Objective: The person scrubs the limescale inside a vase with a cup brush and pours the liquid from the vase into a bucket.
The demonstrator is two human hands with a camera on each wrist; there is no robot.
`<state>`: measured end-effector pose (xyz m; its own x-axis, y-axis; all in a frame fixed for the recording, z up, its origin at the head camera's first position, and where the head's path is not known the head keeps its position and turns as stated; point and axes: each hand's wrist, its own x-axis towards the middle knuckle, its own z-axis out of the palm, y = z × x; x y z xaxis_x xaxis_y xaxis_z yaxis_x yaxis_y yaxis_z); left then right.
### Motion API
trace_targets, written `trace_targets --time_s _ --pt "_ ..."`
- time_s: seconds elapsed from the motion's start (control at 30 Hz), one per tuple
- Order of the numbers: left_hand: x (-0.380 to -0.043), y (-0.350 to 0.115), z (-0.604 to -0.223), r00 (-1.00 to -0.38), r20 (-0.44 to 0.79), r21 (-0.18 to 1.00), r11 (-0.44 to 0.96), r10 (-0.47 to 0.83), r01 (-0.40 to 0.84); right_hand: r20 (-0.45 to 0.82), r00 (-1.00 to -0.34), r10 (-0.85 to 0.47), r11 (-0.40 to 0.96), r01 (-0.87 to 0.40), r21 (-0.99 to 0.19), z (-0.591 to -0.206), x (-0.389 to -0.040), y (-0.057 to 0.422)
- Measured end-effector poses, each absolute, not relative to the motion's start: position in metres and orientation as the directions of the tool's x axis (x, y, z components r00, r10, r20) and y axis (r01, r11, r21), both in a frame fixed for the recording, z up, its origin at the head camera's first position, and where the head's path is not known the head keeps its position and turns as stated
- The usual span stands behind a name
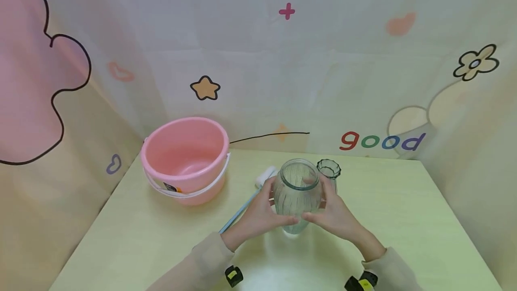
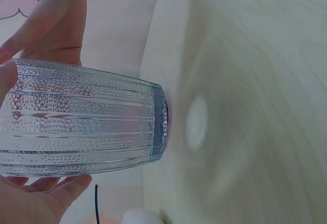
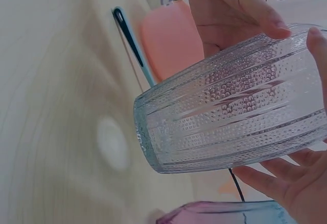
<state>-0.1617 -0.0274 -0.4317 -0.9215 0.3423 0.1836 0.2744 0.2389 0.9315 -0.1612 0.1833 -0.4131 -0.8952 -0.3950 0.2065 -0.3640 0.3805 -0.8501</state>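
Both hands hold a clear ribbed glass vase, its dotted texture plain in the left wrist view. My left hand grips its left side and my right hand its right side, with both thumbs across the near face. Its round mouth faces up. In the right wrist view, the vase base hangs a little above the table. Some fingers are hidden behind the glass. A smaller glass vase with a wavy rim stands just behind my right hand, partly hidden.
A pink bucket with a white handle stands at the back left. Between it and the vase lies a brush with a white head and blue handle. A printed cloth hangs behind the pale table.
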Motion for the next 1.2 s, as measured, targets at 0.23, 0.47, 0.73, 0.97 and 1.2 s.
trace_targets --time_s 0.23,0.47,0.73,0.97,1.2 --pt "-0.164 -0.046 -0.439 -0.922 0.176 0.934 0.237 0.345 0.267 0.219 -0.885 -0.410 0.355 -0.376 -0.856 -0.393 -0.153 0.158" --pt "-0.166 -0.061 -0.444 -0.921 0.161 0.929 0.261 0.356 0.263 0.252 -0.866 -0.432 0.358 -0.421 -0.834 -0.396 -0.154 0.145" --pt "-0.169 -0.070 -0.450 -0.916 0.159 0.916 0.292 0.367 0.276 0.291 -0.835 -0.466 0.310 -0.463 -0.831 -0.405 -0.158 0.142" --pt "-0.169 -0.072 -0.450 -0.909 0.168 0.915 0.283 0.382 0.289 0.285 -0.831 -0.478 0.304 -0.461 -0.834 -0.407 -0.158 0.140" --pt "-0.153 -0.069 -0.420 -0.902 0.144 0.919 0.281 0.408 0.274 0.244 -0.850 -0.467 0.319 -0.419 -0.850 -0.412 -0.157 0.143"
